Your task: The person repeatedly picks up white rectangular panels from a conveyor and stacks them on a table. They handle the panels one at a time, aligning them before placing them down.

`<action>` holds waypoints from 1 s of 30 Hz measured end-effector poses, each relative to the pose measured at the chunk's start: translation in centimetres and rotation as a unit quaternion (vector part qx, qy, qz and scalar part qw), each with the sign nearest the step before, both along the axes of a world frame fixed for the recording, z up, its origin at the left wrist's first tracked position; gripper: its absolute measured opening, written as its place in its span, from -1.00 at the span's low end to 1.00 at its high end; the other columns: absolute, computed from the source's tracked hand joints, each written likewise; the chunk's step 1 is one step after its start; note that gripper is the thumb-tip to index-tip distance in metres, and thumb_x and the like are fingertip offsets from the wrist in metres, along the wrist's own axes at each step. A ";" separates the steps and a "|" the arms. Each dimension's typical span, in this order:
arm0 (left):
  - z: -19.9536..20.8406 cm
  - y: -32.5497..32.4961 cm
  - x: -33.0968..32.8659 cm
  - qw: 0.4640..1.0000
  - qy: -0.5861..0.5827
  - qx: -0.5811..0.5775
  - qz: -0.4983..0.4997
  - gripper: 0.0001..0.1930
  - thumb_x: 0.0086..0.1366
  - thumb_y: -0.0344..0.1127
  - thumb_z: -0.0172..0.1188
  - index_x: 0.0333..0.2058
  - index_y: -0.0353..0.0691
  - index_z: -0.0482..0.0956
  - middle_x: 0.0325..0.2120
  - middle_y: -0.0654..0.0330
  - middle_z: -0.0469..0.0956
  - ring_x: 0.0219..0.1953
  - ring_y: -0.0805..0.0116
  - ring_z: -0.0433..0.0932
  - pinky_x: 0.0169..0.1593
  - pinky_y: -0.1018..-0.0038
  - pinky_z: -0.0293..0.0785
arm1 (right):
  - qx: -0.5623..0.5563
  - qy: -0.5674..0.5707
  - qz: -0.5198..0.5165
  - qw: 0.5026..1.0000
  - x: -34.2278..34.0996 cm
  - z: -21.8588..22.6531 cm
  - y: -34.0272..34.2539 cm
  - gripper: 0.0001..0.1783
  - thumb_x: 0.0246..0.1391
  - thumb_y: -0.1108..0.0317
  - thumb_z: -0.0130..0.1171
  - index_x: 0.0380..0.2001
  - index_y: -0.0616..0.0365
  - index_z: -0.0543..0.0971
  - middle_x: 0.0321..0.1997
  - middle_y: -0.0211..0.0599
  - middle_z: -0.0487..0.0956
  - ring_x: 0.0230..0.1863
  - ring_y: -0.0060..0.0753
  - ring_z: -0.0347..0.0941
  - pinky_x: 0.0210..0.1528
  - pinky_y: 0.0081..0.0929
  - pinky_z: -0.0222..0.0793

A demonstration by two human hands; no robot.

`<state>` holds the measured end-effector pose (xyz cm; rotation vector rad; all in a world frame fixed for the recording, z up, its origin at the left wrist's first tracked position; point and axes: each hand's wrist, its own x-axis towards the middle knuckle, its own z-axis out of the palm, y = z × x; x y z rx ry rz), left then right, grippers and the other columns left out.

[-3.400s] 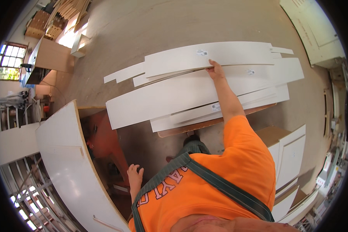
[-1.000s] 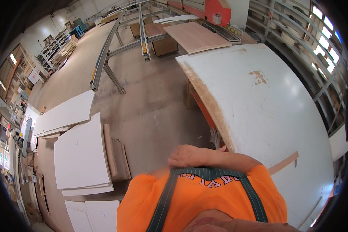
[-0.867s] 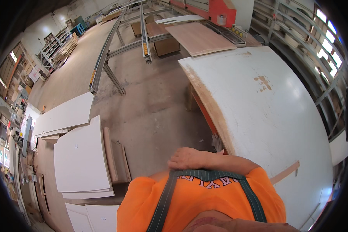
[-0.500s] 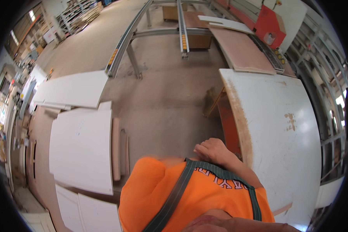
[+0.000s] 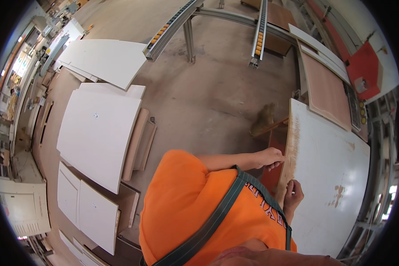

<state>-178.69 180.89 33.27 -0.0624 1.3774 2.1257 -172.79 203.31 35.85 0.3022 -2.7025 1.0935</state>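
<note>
My left hand reaches across from the left, its fingers curled and pinched together by the worn brown edge of a white-topped table. Nearer to me, my right hand is bent up over the same edge, its thumb against the curled fingers. A short gap separates the two hands. Whatever either might hold is too small or hidden to make out. Whether they touch the tabletop, I cannot tell.
Stacked white panels lie along the left, with another white board beyond them. Ahead stand roller rails on metal legs. Past the table at the right are a brown board and a red machine guard.
My view has swung left and down toward the panels. My left arm has come into sight, extended to the table edge. My right hand has moved from before my chest to that edge.
</note>
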 end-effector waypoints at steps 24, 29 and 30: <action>-17.2 -65.0 19.6 0.533 -0.152 -0.615 0.561 -0.72 0.17 -0.21 0.15 -0.28 -0.33 0.52 -0.33 -0.06 0.58 -0.22 -0.01 0.54 -0.09 0.19 0.45 | -0.005 -0.313 0.294 0.903 -7.1 -11.8 -35.9 -0.81 0.11 0.37 0.13 -0.47 0.30 0.56 -0.65 -0.31 0.47 -0.59 -0.59 0.33 -0.47 -0.57 0.31; -18.6 -72.6 21.3 0.528 -0.015 -0.737 0.421 -0.72 0.17 -0.34 0.18 -0.15 -0.33 0.49 -0.14 -0.06 0.50 0.00 -0.04 0.41 0.06 0.19 0.34 | 0.038 -0.430 0.369 0.823 -10.9 -19.1 -57.2 -0.58 0.18 0.14 0.00 -0.53 0.31 0.54 -0.60 -0.24 0.55 -0.52 -0.48 0.47 -0.41 -0.48 0.35; -18.9 -74.4 21.6 0.526 -0.017 -0.742 0.415 -0.69 0.17 -0.32 0.18 -0.13 -0.33 0.49 -0.10 -0.07 0.49 0.04 -0.04 0.39 0.09 0.18 0.32 | 0.016 -0.425 0.352 0.834 -11.1 -21.2 -61.4 -0.55 0.17 0.10 -0.02 -0.54 0.30 0.53 -0.62 -0.25 0.53 -0.53 -0.44 0.46 -0.41 -0.41 0.35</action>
